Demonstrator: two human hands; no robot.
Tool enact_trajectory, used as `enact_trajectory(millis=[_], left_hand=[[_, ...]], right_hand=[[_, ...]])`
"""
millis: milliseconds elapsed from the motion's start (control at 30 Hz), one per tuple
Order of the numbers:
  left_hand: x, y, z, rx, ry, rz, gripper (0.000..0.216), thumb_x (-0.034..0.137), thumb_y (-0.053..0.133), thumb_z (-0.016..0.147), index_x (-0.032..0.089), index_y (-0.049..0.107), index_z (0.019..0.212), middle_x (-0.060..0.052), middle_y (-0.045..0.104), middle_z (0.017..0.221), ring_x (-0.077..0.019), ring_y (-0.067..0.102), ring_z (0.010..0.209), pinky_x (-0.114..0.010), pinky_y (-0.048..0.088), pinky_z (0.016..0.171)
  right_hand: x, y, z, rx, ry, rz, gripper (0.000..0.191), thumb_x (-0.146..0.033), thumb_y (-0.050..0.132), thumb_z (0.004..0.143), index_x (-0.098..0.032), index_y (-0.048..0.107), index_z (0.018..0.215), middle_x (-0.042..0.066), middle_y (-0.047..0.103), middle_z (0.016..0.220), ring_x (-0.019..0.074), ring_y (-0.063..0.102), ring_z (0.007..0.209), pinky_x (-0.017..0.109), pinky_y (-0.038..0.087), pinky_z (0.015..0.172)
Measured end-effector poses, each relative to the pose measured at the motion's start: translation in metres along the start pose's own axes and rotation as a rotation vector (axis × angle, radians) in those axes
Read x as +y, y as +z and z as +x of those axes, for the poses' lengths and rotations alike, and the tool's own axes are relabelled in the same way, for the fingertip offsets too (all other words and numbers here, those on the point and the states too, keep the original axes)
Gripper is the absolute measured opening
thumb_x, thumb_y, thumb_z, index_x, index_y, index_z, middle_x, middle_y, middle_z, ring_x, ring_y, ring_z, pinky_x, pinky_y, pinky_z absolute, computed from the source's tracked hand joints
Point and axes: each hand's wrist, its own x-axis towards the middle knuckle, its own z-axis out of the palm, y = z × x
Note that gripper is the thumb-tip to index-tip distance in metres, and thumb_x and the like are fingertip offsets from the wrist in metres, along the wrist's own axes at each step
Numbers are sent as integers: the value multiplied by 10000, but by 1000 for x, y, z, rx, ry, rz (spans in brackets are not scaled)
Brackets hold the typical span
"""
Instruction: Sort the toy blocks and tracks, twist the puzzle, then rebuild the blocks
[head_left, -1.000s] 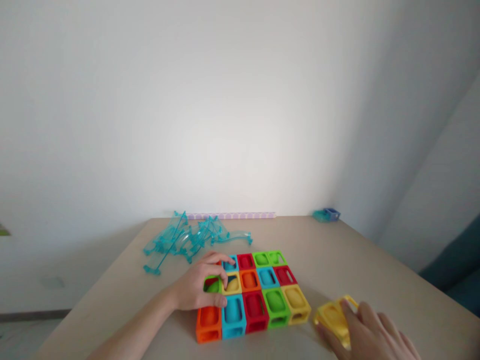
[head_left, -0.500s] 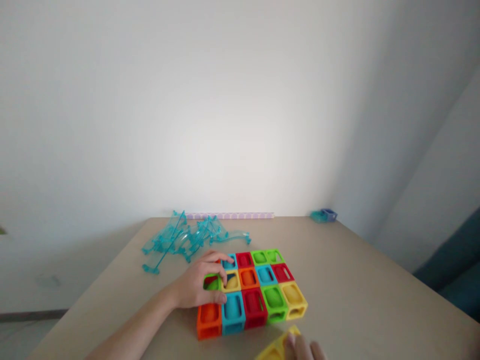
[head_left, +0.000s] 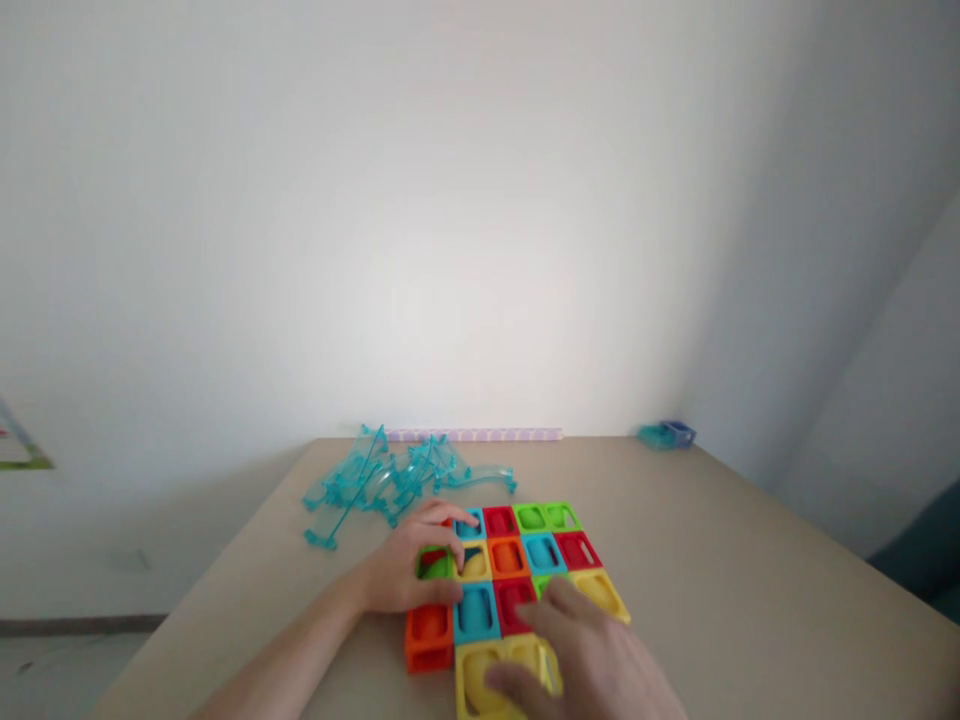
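Note:
Colourful hollow plastic toy blocks lie on the table joined in a flat grid, in orange, blue, red, green and yellow. My left hand grips the grid's left side, its fingers hooked over the top around a green block and its thumb on the near side. A yellow double block lies against the near edge of the grid, in front of the blue and red blocks. Over it hovers my right hand, slightly blurred, thumb and fingers apart. It hides part of the yellow double block and of a green block.
Clear teal plastic track pieces lie in a heap behind the grid on the left. A lilac patterned strip runs along the wall. A teal piece and a blue box stand at the back right corner of the table.
My right hand has brought the yellow double block from the near right to the grid's front edge, and its fingers have spread. My left hand keeps its grip. The view has shifted slightly.

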Motion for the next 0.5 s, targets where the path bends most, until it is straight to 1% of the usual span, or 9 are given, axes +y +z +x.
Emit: enact_trajectory(millis=[67,100,167,200,267,300,367,433,500], left_hand=[[-3,0,-1,10,7,-31,311,491,633,757,184,676,777,-107,569,1231,-282,478,1147,-401,329,1013],[-5,0,-2,26,1,-51,302,473,605,784,181,680,782,-115,572,1222,-281,493,1133,-405,335,1009],[-10,2,-2,95,-28,-96,283,423,543,839,177,682,838,-122,582,1191,-263,526,1100,-397,359,995],[-12,2,-2,150,-49,-114,273,399,520,859,176,675,885,-122,590,1170,-251,538,1086,-386,372,985],[-17,3,-2,255,-105,-127,261,366,495,878,176,644,978,-115,611,1115,-232,558,1052,-361,405,951],[-19,4,-2,287,-139,-126,261,358,494,879,177,628,1010,-109,622,1088,-227,567,1031,-350,421,928],[-22,5,-2,288,-222,-112,266,351,505,871,178,611,1044,-95,641,1059,-220,582,995,-334,441,891],[-24,5,-2,248,-299,-94,268,350,519,862,178,612,1044,-82,654,1052,-217,589,979,-328,439,886],[-24,5,-2,213,-342,-83,260,357,521,858,175,621,1014,-70,664,1029,-214,594,958,-322,433,881]], right_hand=[[28,-10,31,22,-29,176,341,-398,503,881,-190,591,626,21,580,628,126,520,562,226,363,539],[46,-9,46,107,-4,232,419,-423,471,892,-178,554,563,9,523,540,112,449,507,235,333,522],[87,2,70,218,126,354,451,-471,462,874,-163,557,558,4,493,516,115,406,511,252,312,525],[106,10,78,235,215,431,450,-494,469,851,-157,576,573,5,492,509,125,409,518,260,309,524],[137,27,85,227,289,471,468,-497,433,840,-148,584,567,0,462,475,135,399,499,269,303,504],[146,34,86,220,310,489,461,-491,427,835,-147,587,573,-5,455,466,135,395,493,270,303,504],[154,42,86,179,309,522,426,-475,435,828,-143,601,618,-3,488,502,141,424,520,267,321,518],[151,46,85,99,271,570,372,-455,466,816,-140,621,692,7,554,591,150,478,581,262,354,551],[144,47,86,-5,217,615,322,-427,501,797,-141,623,712,10,581,645,151,506,620,256,371,571]])
